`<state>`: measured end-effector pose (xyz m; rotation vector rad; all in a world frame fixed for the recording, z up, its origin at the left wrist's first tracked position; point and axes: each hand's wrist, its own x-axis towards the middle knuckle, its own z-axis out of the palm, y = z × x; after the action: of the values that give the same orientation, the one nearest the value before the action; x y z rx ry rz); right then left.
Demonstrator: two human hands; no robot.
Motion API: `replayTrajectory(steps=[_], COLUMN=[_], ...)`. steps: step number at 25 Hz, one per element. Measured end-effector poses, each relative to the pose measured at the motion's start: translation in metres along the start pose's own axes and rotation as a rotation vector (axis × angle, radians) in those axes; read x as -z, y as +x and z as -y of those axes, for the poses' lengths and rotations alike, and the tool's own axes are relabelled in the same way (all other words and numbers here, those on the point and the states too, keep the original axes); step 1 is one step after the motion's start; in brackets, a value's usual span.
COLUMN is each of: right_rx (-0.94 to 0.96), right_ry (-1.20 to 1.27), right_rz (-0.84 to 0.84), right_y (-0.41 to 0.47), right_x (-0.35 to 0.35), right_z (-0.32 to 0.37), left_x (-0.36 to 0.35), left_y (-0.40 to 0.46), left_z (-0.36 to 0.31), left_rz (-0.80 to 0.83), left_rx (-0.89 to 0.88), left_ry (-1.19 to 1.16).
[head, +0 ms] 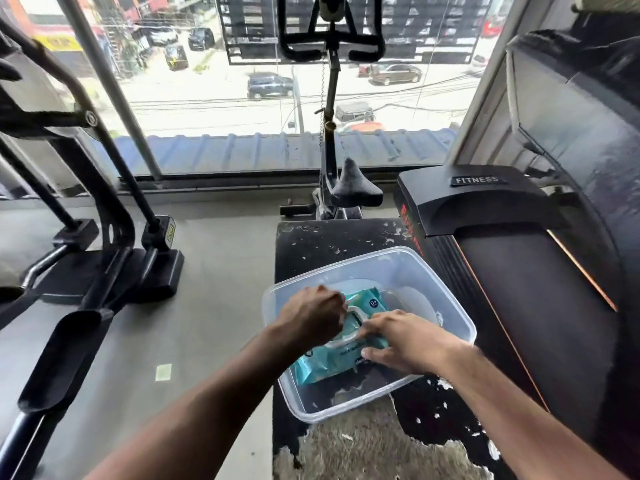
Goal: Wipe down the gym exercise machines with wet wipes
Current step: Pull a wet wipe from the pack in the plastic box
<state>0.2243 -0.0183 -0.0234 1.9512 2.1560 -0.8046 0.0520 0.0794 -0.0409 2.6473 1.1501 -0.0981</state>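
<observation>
Both hands are down in the clear plastic tub point(408, 261), which sits on a worn black bench point(329, 237) with its covering peeling away. Inside the tub lies the teal pack of wet wipes point(322, 365), angled across the bottom. The left hand point(310, 315) has its fingers curled in at the white flip lid point(349, 337) on top of the pack, gripping there, though exactly what they pinch is hidden under the knuckles. The right hand point(407, 341) lies flat on the pack's near end, fingers fairly straight and spread, pressing it down. Just behind the bench stands the exercise bike point(332, 98), its black saddle point(355, 187) close by. A treadmill point(519, 271) runs along the right, and an elliptical machine point(104, 220) stands on the floor to the left.
</observation>
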Motion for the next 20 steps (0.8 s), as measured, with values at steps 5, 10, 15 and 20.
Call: replayTrajectory(steps=[5,10,15,20], right_rx=[-0.027,-0.018,0.095,0.113], right_ry=[-0.036,-0.215,-0.204,-0.289], right_rz=[-0.013,-0.054,0.002,-0.041], right_y=[0.012,0.039,0.042,0.034], right_x=[0.002,0.004,0.001,-0.001], right_z=[0.0,0.019,0.022,0.019], left_x=[0.002,-0.007,-0.007,-0.007], left_y=[0.01,0.011,0.009,0.009], left_z=[0.017,0.017,0.019,0.018], left_rz=[-0.042,-0.022,-0.072,-0.113], left_rx=[0.043,0.049,0.042,0.023], left_ry=[-0.207,-0.258,-0.301,-0.312])
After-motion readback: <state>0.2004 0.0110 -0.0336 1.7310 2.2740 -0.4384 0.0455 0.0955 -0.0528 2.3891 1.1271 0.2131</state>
